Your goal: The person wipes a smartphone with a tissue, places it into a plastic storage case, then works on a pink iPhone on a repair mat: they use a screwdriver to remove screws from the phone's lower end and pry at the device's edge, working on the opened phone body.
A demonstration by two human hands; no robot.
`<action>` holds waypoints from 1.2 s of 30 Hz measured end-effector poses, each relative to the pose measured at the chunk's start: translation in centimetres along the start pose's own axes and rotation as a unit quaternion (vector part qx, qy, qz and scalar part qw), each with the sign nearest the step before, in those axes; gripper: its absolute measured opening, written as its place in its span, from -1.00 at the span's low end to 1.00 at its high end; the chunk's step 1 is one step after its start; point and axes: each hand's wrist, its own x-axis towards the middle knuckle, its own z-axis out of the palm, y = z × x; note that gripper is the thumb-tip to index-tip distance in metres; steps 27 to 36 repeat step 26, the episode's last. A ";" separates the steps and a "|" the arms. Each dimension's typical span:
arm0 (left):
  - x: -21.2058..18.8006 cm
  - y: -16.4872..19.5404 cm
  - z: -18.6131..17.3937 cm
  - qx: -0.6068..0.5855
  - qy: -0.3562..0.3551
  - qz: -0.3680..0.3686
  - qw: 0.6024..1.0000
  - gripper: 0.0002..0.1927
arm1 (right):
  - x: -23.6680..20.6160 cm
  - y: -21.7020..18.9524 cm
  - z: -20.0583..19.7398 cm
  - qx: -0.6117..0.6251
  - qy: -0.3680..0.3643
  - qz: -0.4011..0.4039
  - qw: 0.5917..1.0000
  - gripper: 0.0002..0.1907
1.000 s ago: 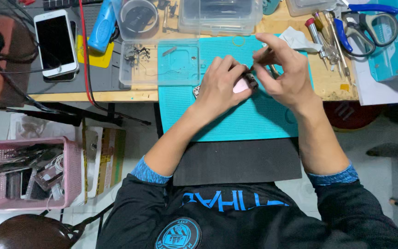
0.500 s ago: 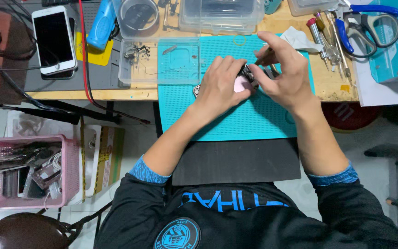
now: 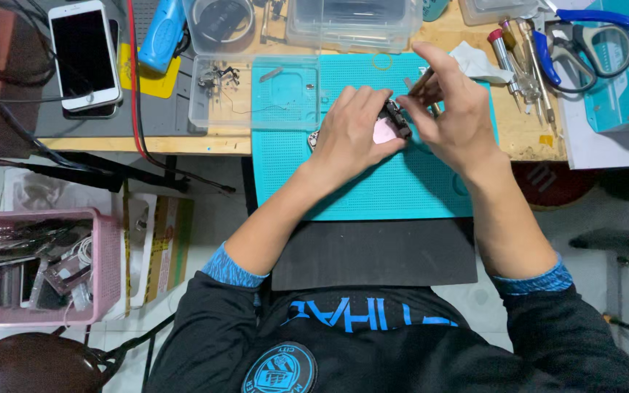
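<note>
Pink basket (image 3: 38,266) on the floor far left. White phone (image 3: 84,54) face up on the desk (image 3: 147,143), clear parts tray (image 3: 252,91) beside it. On the teal mat (image 3: 373,182), left hand (image 3: 351,135) curled shut around a small pink-and-black part (image 3: 389,125). Right hand (image 3: 449,113) just beside, fingers pinched on a thin tool (image 3: 422,81) touching the part. Screwdrivers (image 3: 518,62) and scissors (image 3: 584,40) at far right.

I wear a black jacket (image 3: 373,349) with blue patterned cuffs pushed up behind my left hand (image 3: 351,135) and right hand (image 3: 456,116); blue lettering and a round blue crest mark its chest.
</note>
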 end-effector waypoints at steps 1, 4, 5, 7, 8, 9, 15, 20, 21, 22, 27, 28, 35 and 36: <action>0.1 0.0 0.0 -0.001 -0.005 -0.006 1.000 -0.27 | 0.0 0.0 -0.1 0.023 -0.008 -0.007 1.000 -0.32; 0.2 0.1 -0.1 -0.006 -0.020 -0.019 1.000 -0.24 | -0.2 -0.1 -0.2 0.048 -0.018 -0.008 0.999 -0.34; 0.2 0.2 -0.3 -0.012 -0.025 -0.019 0.999 -0.21 | -0.2 -0.2 0.0 0.025 -0.012 0.005 1.000 -0.31; 0.3 0.5 -0.8 -0.007 -0.042 -0.021 0.999 -0.17 | -0.1 -0.1 -0.1 0.024 -0.012 0.010 1.000 -0.31; 0.3 0.7 -1.1 0.003 -0.054 -0.023 0.998 -0.15 | -0.1 -0.1 -0.2 0.048 -0.018 0.003 0.999 -0.33; 0.2 0.8 -1.5 0.014 -0.067 -0.025 0.997 -0.13 | -0.1 -0.1 -0.3 0.072 -0.025 -0.004 0.997 -0.36; 0.0 0.9 -4.0 0.038 -0.114 -0.035 0.992 -0.17 | -0.2 0.2 -0.5 0.060 -0.020 0.019 0.998 -0.35; -0.2 0.9 -4.2 0.015 -0.105 -0.044 0.993 -0.18 | -0.3 0.2 -0.2 0.025 -0.008 0.005 1.000 -0.27; -0.1 0.8 -4.1 0.015 -0.103 -0.048 0.993 -0.18 | -0.2 0.3 -0.2 0.023 -0.008 0.012 1.000 -0.27; -0.1 0.7 -4.1 0.016 -0.101 -0.046 0.994 -0.18 | -0.3 0.3 -0.2 0.037 -0.011 0.001 0.999 -0.29; -0.5 0.4 -3.9 0.020 -0.103 -0.050 0.993 -0.20 | -0.3 0.3 -0.2 0.032 -0.021 0.015 0.999 -0.27; -0.5 0.4 -3.9 0.020 -0.103 -0.050 0.993 -0.20 | -0.3 0.3 -0.2 0.032 -0.021 0.015 0.999 -0.27; -0.5 0.4 -3.9 0.020 -0.103 -0.050 0.993 -0.20 | -0.3 0.3 -0.2 0.032 -0.021 0.015 0.999 -0.27; -0.5 0.4 -3.9 0.020 -0.103 -0.050 0.993 -0.20 | -0.3 0.3 -0.2 0.032 -0.021 0.015 0.999 -0.27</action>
